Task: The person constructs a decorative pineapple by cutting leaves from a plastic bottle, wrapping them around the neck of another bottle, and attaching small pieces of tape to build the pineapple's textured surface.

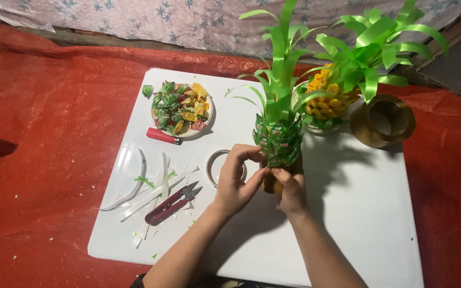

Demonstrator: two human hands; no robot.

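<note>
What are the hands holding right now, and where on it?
Both the left hand and right hand grip the candy-covered pineapple craft at its lower body, below the green wrappers.

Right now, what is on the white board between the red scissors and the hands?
In the head view, a roll of clear tape lies flat on the white board, between the red scissors and the left hand.

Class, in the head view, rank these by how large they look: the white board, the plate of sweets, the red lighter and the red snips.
1. white board
2. plate of sweets
3. red snips
4. red lighter
</note>
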